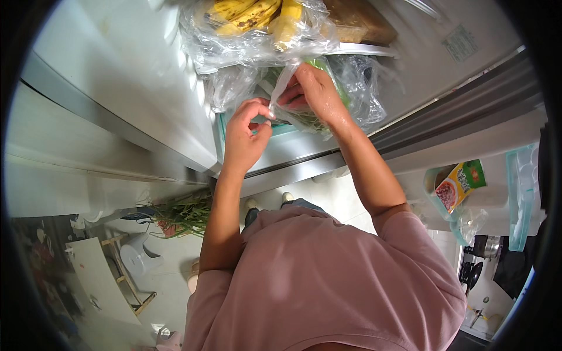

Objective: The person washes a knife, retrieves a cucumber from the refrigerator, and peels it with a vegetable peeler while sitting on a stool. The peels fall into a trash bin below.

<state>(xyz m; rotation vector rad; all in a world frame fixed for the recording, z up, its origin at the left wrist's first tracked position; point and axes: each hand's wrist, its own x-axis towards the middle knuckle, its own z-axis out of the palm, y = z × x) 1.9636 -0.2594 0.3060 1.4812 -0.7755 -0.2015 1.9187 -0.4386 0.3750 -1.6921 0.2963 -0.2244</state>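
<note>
A clear plastic bag (303,117) with green leafy vegetables inside lies low in an open refrigerator. My right hand (314,92) grips the upper part of this bag, with its fingers bent behind the film. At the bag's left edge, my left hand (250,134) curls its thumb and index finger on the film. More crumpled clear plastic (235,85) lies behind my left hand, and another clear bag (362,87) sits to the right. Beneath the bags shows the teal rim of a drawer (221,127). What else the drawer holds is hidden.
Bananas (250,15) in clear plastic lie on the shelf above, beside a brown block-like item (358,22). The right door holds a printed food pouch (461,184) in a teal-edged bin. Long green leaves (184,215) and a white stool (138,254) are at lower left.
</note>
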